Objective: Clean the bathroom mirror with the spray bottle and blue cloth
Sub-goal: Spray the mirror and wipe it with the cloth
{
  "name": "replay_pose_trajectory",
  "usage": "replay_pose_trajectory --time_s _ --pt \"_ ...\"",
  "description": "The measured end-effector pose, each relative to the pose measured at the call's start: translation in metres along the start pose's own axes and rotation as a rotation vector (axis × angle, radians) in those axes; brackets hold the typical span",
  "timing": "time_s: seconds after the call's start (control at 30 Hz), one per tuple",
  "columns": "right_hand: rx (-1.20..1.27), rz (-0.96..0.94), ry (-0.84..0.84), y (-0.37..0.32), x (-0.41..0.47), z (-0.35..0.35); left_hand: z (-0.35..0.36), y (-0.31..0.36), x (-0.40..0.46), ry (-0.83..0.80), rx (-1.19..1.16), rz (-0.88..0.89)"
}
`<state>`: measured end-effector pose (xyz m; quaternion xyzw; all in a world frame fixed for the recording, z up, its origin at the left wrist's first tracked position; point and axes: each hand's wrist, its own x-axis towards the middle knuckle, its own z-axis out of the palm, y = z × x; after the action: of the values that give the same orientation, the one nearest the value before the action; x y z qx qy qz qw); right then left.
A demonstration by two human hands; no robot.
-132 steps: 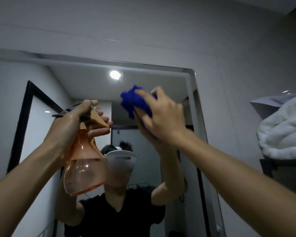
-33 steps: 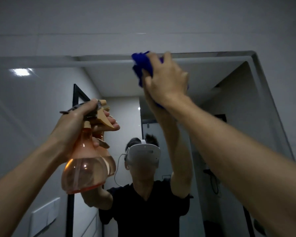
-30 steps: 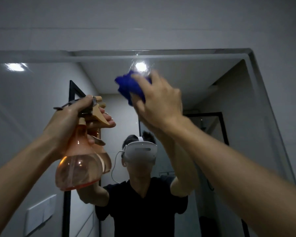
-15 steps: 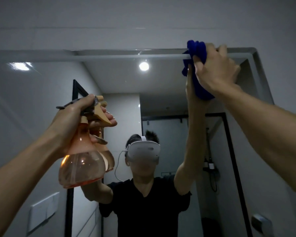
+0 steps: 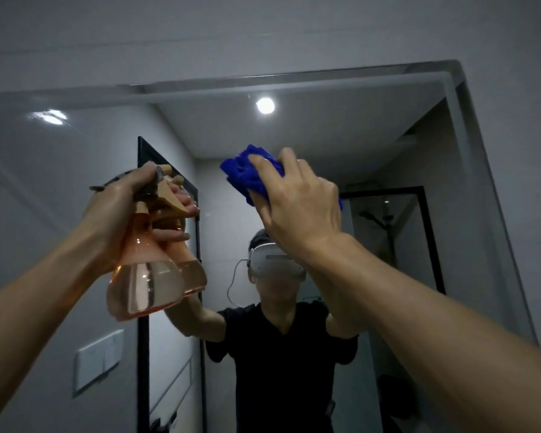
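- Pressing the bunched blue cloth point(image 5: 251, 174) against the mirror point(image 5: 372, 145) with my right hand point(image 5: 297, 207), fingers curled over it, in the upper middle of the glass below the reflected ceiling light point(image 5: 265, 105).
- My left hand point(image 5: 116, 207) grips the neck of the orange spray bottle point(image 5: 144, 276), thumb over the top, fingers at the trigger; it hangs upright just in front of the glass, left of the cloth.
- My reflection in a black shirt point(image 5: 281, 364) faces me, with a wall switch point(image 5: 97, 360) reflected at lower left.

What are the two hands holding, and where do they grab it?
The left hand grips the spray bottle at its neck and trigger. The right hand holds the bunched blue cloth under its fingers.
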<state>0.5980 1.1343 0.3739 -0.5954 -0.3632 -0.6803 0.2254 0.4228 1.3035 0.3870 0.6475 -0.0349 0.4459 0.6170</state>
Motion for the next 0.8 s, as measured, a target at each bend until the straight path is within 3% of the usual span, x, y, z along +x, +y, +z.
replay_pose_trajectory --time_s 0.23,0.6,0.8 --pt "-0.066 0.077 -0.068 -0.010 -0.009 -0.007 -0.027 0.017 -0.015 0.024 -0.093 0.020" --pt "-0.211 0.172 -0.034 -0.024 -0.010 -0.005 -0.127 0.034 -0.031 0.020 0.149 0.185" --pt "-0.197 0.303 -0.025 -0.026 -0.015 -0.002 -0.148 0.024 -0.022 0.009 -0.047 0.088"
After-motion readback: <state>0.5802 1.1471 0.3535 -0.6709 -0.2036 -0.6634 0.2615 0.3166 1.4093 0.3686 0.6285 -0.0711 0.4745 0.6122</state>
